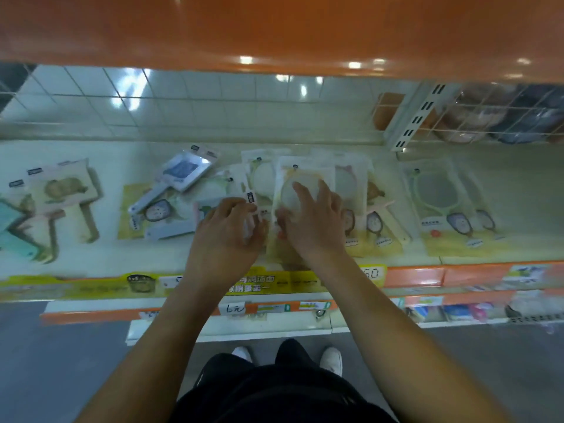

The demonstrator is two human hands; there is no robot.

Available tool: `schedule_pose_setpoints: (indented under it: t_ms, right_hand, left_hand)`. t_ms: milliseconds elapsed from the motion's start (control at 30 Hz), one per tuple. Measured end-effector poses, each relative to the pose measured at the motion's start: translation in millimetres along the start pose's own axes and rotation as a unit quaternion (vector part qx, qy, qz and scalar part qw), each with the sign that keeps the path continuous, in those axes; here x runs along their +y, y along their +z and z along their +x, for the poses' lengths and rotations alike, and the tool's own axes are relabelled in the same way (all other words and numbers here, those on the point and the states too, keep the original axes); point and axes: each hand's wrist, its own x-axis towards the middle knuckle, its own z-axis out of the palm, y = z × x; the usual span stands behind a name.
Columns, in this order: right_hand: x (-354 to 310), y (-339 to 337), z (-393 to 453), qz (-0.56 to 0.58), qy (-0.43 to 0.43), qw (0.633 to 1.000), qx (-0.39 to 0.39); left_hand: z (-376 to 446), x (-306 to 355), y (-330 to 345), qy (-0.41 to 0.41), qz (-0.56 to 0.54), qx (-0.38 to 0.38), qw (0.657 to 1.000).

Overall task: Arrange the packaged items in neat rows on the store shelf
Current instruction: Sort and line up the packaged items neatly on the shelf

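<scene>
Packaged hand mirrors lie flat on the white store shelf (91,254). My right hand (314,221) rests with straight fingers on a yellow-rimmed round mirror pack (300,170) at the shelf's middle. My left hand (227,230), just left of it, has its fingers curled round the edge of a small clear pack (251,198) with a black label. More round mirror packs (351,178) overlap behind and to the right. A blue square mirror pack (183,170) lies tilted on the left pile.
Green and beige mirror packs (58,190) sit at the far left, another round mirror pack (439,193) at the right. An orange shelf (274,32) hangs overhead. A slotted upright (418,117) and wire basket (503,114) stand at the back right. Price strips (274,282) line the front edge.
</scene>
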Motion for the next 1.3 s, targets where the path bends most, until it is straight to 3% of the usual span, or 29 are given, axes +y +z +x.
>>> schedule_pose_setpoints:
  t_ms: [433, 800, 1300]
  right_hand:
    - [-22, 20, 3, -0.075, 0.085, 0.993, -0.014]
    - [-8, 7, 2, -0.096, 0.027, 0.995, 0.01]
    - [28, -13, -10, 0.022, -0.029, 0.993, 0.114]
  left_hand:
    - [-11, -47, -20, 0.033, -0.012, -0.008, 0.999]
    - [-15, -21, -16, 0.021, -0.014, -0.009, 1.0]
    - [-10, 15, 6, 0.04, -0.023, -0.006, 0.999]
